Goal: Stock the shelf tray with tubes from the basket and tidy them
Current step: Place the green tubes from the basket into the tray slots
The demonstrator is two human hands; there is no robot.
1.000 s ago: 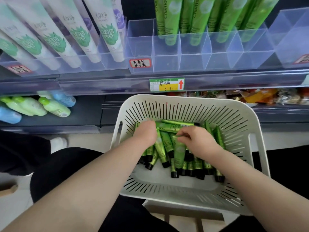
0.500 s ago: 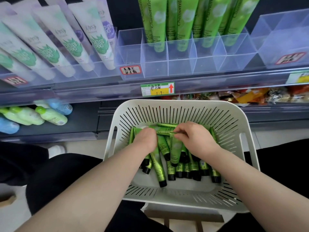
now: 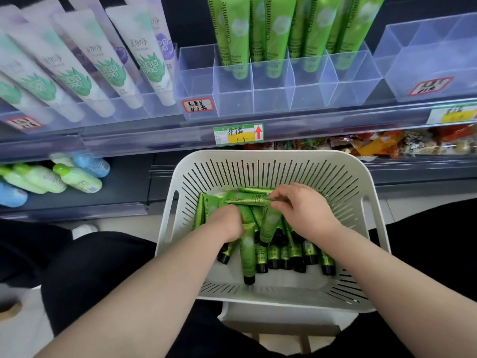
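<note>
A white slotted basket (image 3: 371,228) rests in front of me, holding several small green tubes (image 3: 286,251) with black caps. My left hand (image 3: 227,223) is down among the tubes at the left, fingers curled around some of them. My right hand (image 3: 302,210) pinches the flat end of one green tube (image 3: 269,223) that tilts up from the pile. Above, a clear divided shelf tray (image 3: 273,91) holds several tall green Chamomile tubes (image 3: 273,29) standing in its back compartments; its leftmost slot and front compartments hold nothing.
White tubes with green leaf prints (image 3: 108,65) lean in the tray to the left. Another clear tray (image 3: 433,63) stands at the right. Below, green and blue bottles (image 3: 77,177) lie on the lower shelf, with snack packets (image 3: 387,146) to the right.
The view has tilted up and the basket sits lower in frame. Both hands stay in the basket; my right hand has lifted one tube's flat end off the pile.
</note>
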